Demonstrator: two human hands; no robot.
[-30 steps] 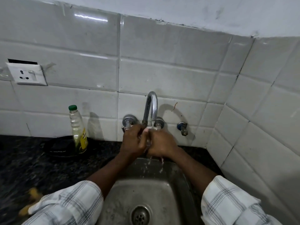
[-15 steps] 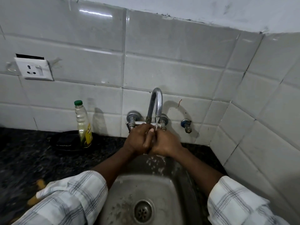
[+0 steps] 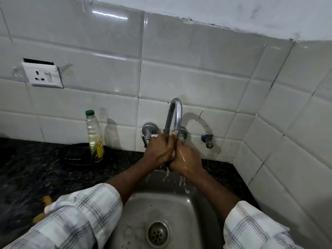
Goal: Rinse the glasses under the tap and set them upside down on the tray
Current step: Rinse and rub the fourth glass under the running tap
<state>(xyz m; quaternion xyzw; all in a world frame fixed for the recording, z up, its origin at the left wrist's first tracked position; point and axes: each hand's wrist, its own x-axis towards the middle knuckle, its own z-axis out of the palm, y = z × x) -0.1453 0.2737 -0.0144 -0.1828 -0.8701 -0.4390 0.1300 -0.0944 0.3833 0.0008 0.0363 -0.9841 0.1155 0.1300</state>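
Glass cannot be made out; any is hidden between the left hand (image 3: 159, 151) and right hand (image 3: 186, 159), pressed together under the tap (image 3: 177, 112) over the sink (image 3: 179, 212); whether anything is clamped cannot be told. The rim should be turned through the stream.

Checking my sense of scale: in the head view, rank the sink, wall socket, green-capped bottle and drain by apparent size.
1. Sink, clearly largest.
2. Wall socket and green-capped bottle: too alike to rank.
3. Drain, smallest, though nearest the camera.
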